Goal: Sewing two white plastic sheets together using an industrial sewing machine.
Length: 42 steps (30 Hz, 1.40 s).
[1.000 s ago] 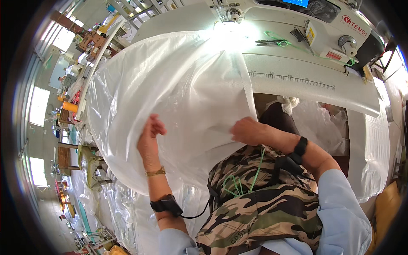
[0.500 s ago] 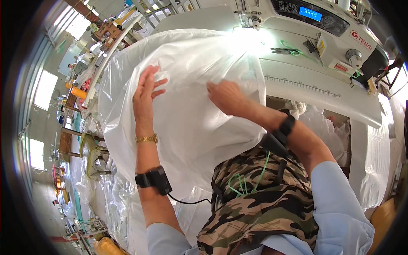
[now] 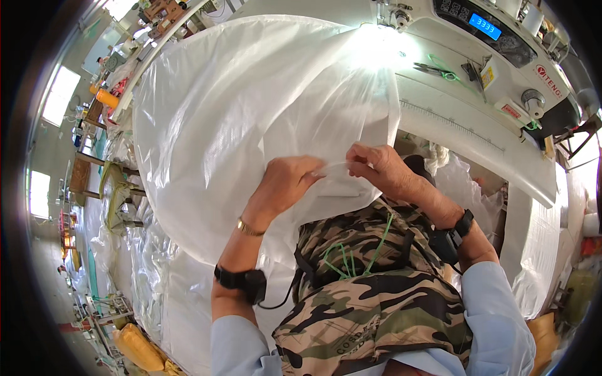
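A large white translucent plastic sheet (image 3: 207, 125) spreads over the sewing table and hangs down to my lap. Its far right part gathers under the bright lamp of a sewing machine (image 3: 501, 56). My left hand (image 3: 290, 182) is closed in a pinch on the sheet's near edge, its fingertips slightly blurred. Beside it, my right hand (image 3: 382, 168) pinches the same edge between thumb and forefinger. A short stretch of plastic shows between the two hands, just above my camouflage apron (image 3: 376, 301).
Thread snips (image 3: 436, 70) with green thread lie right of the lamp. A ruler strip (image 3: 451, 122) runs along the table's front. Crumpled clear plastic (image 3: 467, 188) sits below the table edge. A wooden stool (image 3: 116, 194) and more machines stand at the left.
Both hands have come down toward my lap and closer together. My left hand, open before, now pinches the sheet's edge. The view has shifted slightly.
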Motion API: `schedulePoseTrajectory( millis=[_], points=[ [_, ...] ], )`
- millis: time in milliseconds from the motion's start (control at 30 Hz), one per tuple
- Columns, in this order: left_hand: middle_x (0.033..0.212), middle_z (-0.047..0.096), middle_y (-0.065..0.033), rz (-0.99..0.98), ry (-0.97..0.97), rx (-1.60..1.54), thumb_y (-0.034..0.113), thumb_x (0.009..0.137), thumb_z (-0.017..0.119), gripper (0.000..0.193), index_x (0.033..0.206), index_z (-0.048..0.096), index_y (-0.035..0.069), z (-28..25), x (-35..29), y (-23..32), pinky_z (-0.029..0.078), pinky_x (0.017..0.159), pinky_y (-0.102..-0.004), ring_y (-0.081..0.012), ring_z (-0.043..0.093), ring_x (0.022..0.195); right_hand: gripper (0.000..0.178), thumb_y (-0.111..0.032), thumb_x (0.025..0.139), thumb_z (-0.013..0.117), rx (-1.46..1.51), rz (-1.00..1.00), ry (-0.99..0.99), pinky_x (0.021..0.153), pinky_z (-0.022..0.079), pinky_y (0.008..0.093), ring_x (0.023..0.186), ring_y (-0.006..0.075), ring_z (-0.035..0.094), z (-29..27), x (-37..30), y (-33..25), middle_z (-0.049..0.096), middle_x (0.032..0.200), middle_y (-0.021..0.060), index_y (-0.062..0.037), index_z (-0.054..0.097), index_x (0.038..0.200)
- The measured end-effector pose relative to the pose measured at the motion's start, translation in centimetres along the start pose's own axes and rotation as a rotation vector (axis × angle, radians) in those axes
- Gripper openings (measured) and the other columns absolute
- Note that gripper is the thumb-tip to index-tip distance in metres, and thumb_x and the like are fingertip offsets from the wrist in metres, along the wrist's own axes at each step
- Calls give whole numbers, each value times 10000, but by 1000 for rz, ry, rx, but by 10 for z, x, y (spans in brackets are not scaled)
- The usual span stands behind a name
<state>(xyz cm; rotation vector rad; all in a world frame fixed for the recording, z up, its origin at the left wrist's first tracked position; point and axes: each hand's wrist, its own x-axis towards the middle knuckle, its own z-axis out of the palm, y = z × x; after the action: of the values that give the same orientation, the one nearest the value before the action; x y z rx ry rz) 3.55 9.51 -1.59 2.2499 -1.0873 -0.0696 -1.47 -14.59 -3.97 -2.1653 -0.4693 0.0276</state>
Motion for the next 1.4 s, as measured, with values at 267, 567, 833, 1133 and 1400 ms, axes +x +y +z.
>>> schedulePoseTrajectory(
  millis=[267,567,833,1133,1400],
  points=[
    [694,567,-72,72,-9,21,111,768,711,95,848,709,60,-47,-85,63,461,573,-361,-261,560,630,548,-137,896,603,-80,-151,-95,680,502,456,728,366,639,18,11,-18,654,762,164,-165,410,1409],
    [900,592,-85,-441,860,-109,27,864,628,51,817,614,17,-127,-227,-11,424,666,-262,-146,509,738,292,-6,863,566,-85,-107,-141,693,528,347,700,265,681,2,-4,13,658,704,136,-26,605,1152],
    [610,377,93,-531,1468,-688,160,959,640,121,999,634,46,-168,-205,-42,207,426,-159,13,297,489,344,-199,1048,406,814,39,537,686,543,315,631,166,624,-40,18,-8,652,710,101,40,567,1237],
    [944,666,-92,-524,1558,-452,103,974,573,305,1243,525,-33,-321,-276,-133,530,683,-222,-162,633,781,398,-155,1025,392,1238,22,963,998,470,431,1152,287,595,-108,41,-1,584,1287,204,41,461,1364],
    [1091,655,-187,-156,992,365,96,909,630,310,1205,595,8,-159,-210,12,518,823,-391,-269,622,955,594,-302,826,740,-638,-905,127,1164,125,587,1438,358,287,20,-2,-47,449,1480,78,-125,538,1355]
  ],
)
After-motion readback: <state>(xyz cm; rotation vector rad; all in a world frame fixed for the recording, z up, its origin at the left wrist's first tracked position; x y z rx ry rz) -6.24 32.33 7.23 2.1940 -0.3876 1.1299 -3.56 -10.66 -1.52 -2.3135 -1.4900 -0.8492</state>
